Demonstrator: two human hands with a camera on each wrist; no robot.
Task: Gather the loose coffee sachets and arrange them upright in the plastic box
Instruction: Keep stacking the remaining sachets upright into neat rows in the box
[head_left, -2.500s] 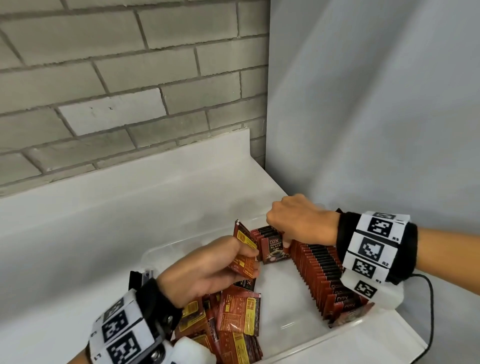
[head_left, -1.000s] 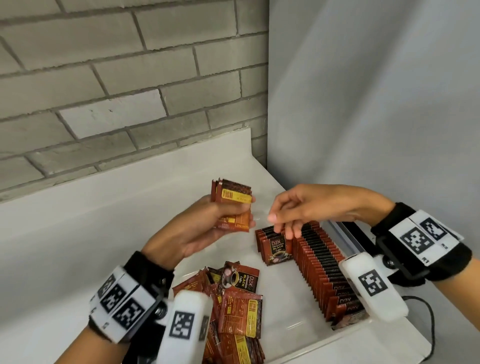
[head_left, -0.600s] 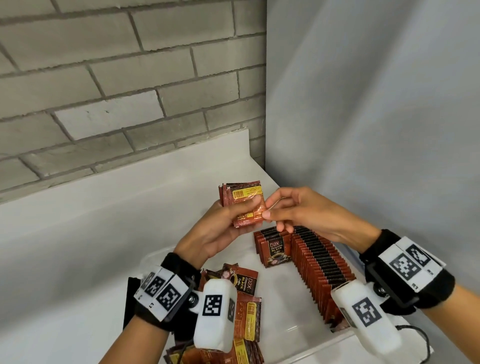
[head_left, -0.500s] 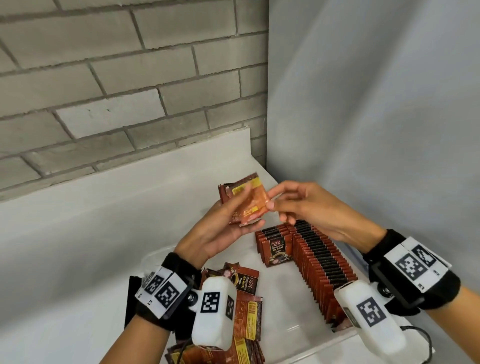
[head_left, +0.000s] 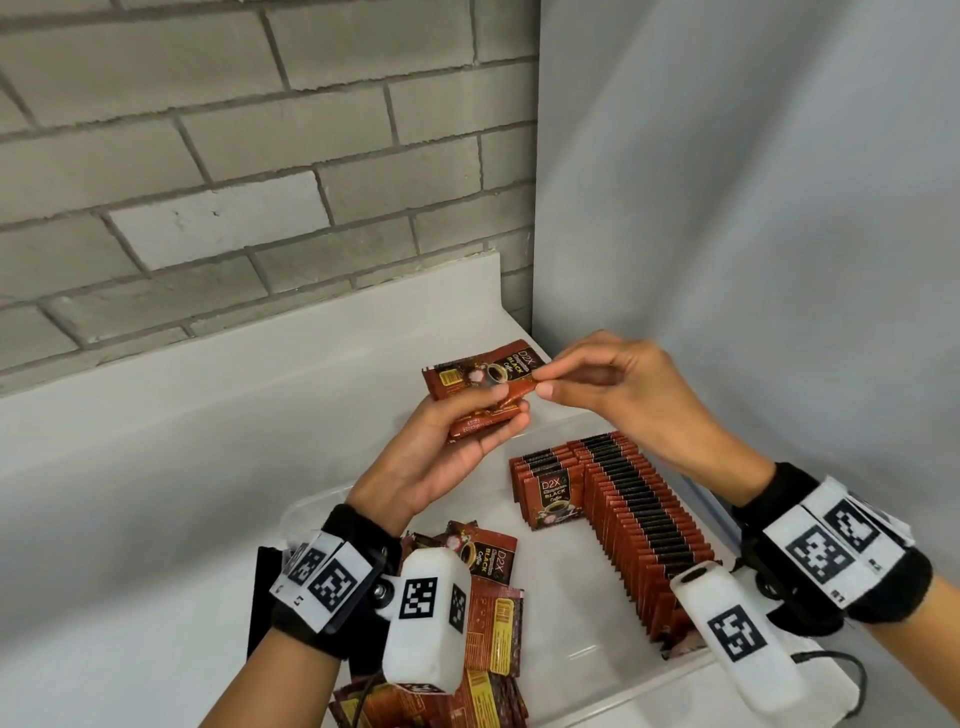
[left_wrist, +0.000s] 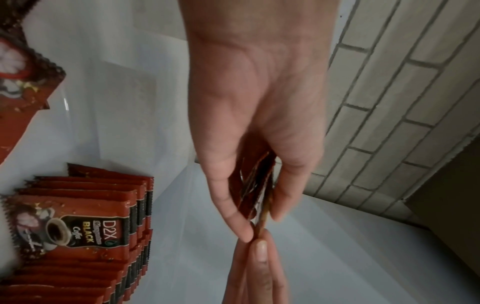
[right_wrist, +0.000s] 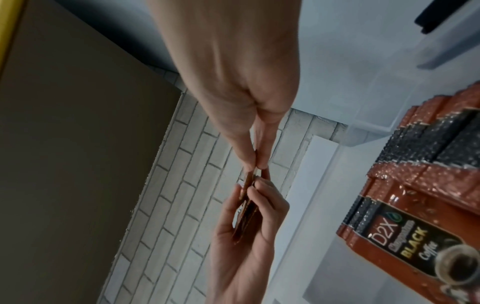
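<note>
Head view shows your right hand (head_left: 618, 387) now pinching the top sachet (head_left: 483, 373), turned face up since a moment ago; your left hand (head_left: 441, 447) grips the stack (head_left: 485, 421) above the box (head_left: 597, 670). You can place it upright next.

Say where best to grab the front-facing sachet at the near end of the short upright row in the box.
Take the front-facing sachet by its top edge, coming from above, pinching front and back faces. It stands upright with more sachets packed behind it and the long upright row close on its right, so only the top and front are free.
</note>
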